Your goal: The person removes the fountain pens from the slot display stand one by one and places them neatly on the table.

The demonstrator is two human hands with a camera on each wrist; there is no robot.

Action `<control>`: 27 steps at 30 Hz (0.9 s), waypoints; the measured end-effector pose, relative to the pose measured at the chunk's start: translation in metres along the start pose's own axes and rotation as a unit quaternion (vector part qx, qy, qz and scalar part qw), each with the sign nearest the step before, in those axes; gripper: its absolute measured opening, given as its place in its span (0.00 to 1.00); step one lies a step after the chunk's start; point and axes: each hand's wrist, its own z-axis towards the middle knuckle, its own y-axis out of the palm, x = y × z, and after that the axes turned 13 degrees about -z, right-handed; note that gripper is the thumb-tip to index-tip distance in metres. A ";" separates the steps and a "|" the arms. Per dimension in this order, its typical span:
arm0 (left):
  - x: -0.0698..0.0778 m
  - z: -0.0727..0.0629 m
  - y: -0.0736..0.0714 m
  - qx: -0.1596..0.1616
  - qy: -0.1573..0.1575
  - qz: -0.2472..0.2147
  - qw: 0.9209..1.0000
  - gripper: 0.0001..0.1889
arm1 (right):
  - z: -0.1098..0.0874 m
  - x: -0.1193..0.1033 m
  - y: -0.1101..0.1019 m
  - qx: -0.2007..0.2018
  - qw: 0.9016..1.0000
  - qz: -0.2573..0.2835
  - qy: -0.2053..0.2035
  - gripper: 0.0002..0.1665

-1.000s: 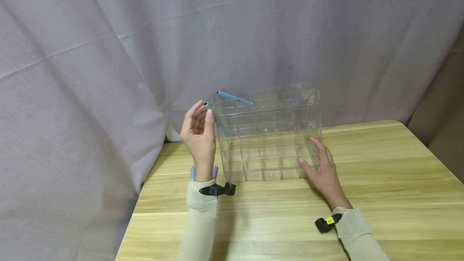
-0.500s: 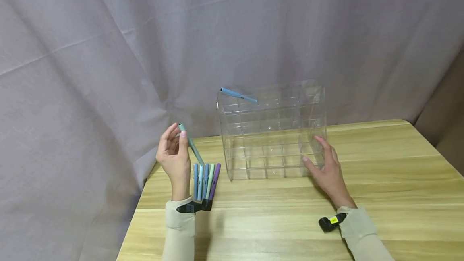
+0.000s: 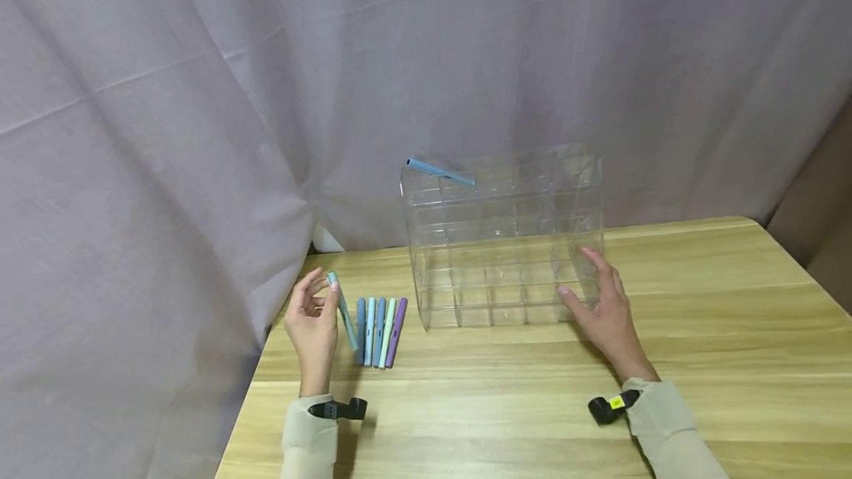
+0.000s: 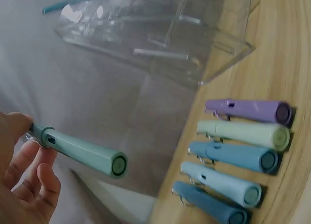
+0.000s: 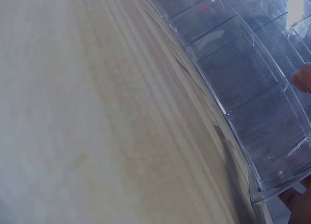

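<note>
In the head view, the left hand [image 3: 313,327], left of the frame's centre, pinches a green pen [image 3: 344,313] near its upper end between thumb and fingers, so that grip is closed on it. The green pen's long axis is steep, leaning from upper left to lower right, its lower end pointing down beside the leftmost of five pens [image 3: 381,331] lying in a row on the wooden surface [image 3: 506,405]; these run nearly up and down the frame, the purple one slanting to the upper right. The right hand [image 3: 606,320], right of centre, has its grip spread, thumb and fingers resting against the lower right of a clear rack [image 3: 502,290]. A blue pen [image 3: 439,171] lies at the rack's top left, slanting down to the right. In the left wrist view, the green pen slants from the fingers at left toward the lower right, its round end facing the camera, well apart from the row at right. In the right wrist view, only fingertips show at the right edge, by the rack.
</note>
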 end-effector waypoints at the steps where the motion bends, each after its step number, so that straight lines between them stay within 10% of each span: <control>1: -0.004 0.001 -0.001 0.002 -0.005 0.005 1.000 0.20 | 0.001 0.000 -0.001 0.002 1.000 0.001 -0.001 0.52; 13: -0.064 -0.014 -0.018 0.005 -0.145 0.038 0.989 0.16 | 0.000 0.000 -0.002 0.005 1.000 -0.001 -0.002 0.51; 27: -0.084 -0.015 -0.017 0.008 -0.140 0.116 0.983 0.11 | 0.000 -0.001 -0.003 0.003 1.000 -0.006 -0.003 0.51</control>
